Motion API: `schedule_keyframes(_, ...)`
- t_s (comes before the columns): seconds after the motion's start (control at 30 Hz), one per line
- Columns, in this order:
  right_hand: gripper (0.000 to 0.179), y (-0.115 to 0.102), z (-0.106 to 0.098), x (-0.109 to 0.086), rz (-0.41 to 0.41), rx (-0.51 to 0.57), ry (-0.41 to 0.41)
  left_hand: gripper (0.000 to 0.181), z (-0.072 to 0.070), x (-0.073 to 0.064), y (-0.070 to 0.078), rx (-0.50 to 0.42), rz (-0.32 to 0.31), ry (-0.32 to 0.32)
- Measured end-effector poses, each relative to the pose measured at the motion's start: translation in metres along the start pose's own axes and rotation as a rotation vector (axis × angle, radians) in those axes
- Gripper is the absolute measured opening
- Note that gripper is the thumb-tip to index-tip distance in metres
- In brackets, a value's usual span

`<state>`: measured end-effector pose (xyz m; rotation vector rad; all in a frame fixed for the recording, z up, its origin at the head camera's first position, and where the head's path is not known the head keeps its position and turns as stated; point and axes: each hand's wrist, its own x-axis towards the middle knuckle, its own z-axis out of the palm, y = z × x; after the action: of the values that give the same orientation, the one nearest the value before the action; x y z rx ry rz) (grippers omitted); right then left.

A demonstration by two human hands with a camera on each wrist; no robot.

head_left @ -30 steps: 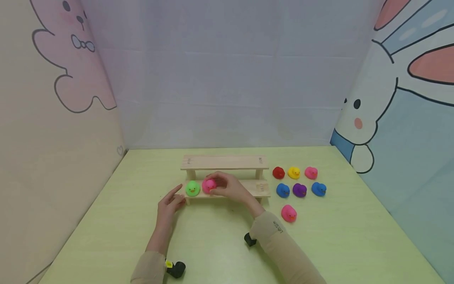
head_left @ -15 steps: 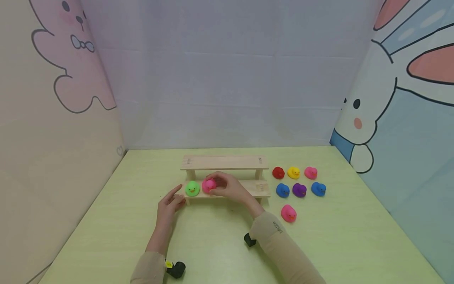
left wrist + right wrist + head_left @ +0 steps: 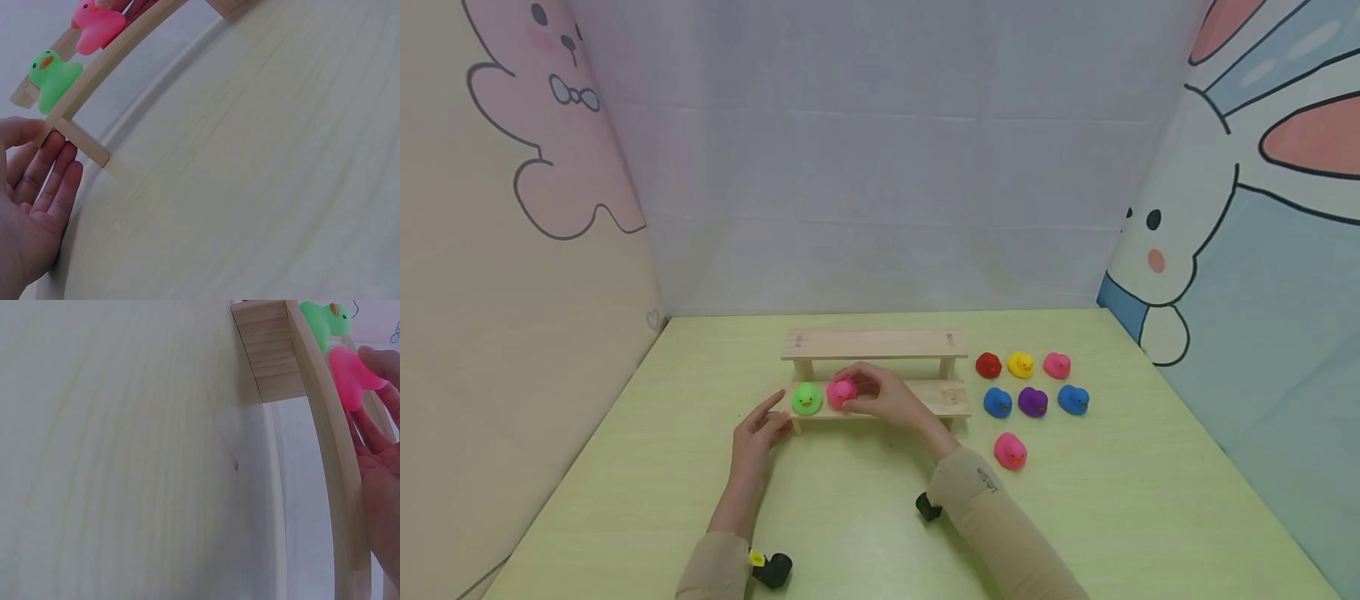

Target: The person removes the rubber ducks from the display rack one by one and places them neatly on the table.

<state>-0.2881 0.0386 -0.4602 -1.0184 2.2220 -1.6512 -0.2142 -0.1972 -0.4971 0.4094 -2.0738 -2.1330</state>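
Observation:
A two-step wooden display shelf (image 3: 876, 343) stands on the table. On its lower step sit a green rubber duck (image 3: 807, 398) at the left end and a pink rubber duck (image 3: 841, 392) beside it. My right hand (image 3: 887, 395) pinches the pink duck between thumb and fingers, seen also in the right wrist view, where the pink duck (image 3: 351, 378) stands close to the green duck (image 3: 322, 324). At the shelf's left end, my left hand (image 3: 757, 433) holds the lower step's corner; in the left wrist view the thumb lies at its edge with fingers (image 3: 53, 172) beneath.
Right of the shelf are more ducks: red (image 3: 988, 365), yellow (image 3: 1021, 365), pink (image 3: 1057, 365), two blue ones including the outer blue duck (image 3: 1074, 399), and purple (image 3: 1033, 402). Another pink duck (image 3: 1011, 451) sits nearer the front. A pale curtain (image 3: 880, 167) hangs behind the table.

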Motion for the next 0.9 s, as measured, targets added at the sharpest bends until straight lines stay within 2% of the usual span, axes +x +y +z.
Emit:
schedule_keyframes(0.23,0.044,-0.0018,0.0005,0.0002,0.009,0.006,-0.006,0.045,-0.0003,-0.0015,0.0012,-0.001,0.005,-0.012)
schedule_keyframes(0.57,0.043,-0.0008,0.0001,-0.0003,0.003,-0.011,-0.003,0.039,-0.0001,-0.0009,-0.0009,0.021,-0.004,0.024)
schedule_keyframes(0.9,0.042,0.0019,-0.0004,0.0008,-0.01,-0.008,-0.009,0.04,0.0002,-0.0006,-0.001,-0.004,0.004,0.025)
